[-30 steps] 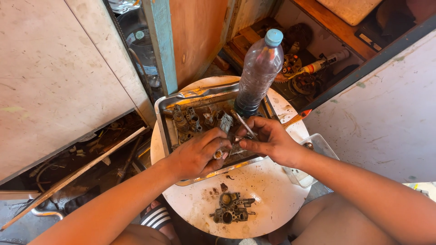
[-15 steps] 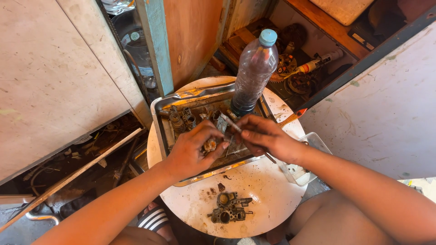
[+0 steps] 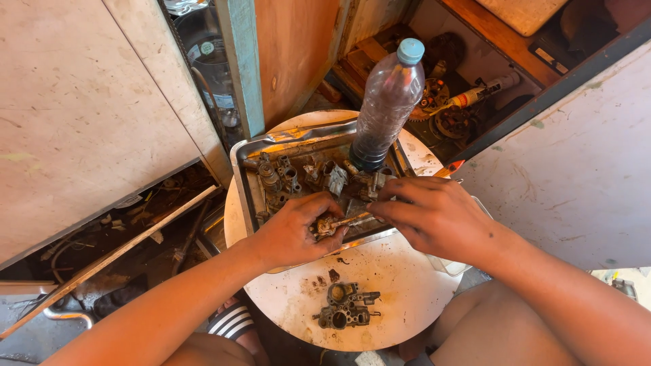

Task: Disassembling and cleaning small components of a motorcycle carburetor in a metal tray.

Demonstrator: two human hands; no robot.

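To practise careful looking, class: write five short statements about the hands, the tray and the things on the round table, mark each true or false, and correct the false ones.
1. The left hand pinches a small metal part over the metal tray. True.
2. The plastic bottle lies on its side. False: it stands upright in the tray, blue cap on.
3. The right hand rests on the floor. False: it holds a thin tool against the small part.
4. A grey carburettor body lies on the round white table, outside the tray. True.
5. The tray is bare. False: it holds several dirty metal parts.
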